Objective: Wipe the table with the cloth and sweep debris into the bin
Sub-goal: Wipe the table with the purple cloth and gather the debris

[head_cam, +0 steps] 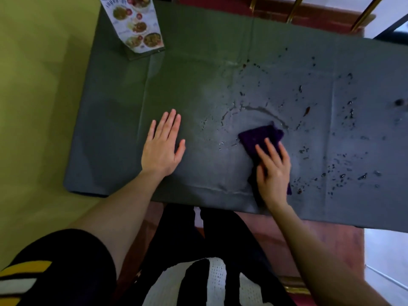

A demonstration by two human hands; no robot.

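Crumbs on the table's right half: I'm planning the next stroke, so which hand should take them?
Right. The right hand already presses the purple cloth beside the crumbs; the left hand lies flat, away from them.

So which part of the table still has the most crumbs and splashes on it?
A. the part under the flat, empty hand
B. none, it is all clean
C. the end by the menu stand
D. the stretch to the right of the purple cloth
D: dark crumbs and splashes dot the table to the right of the purple cloth, which the right hand presses down.
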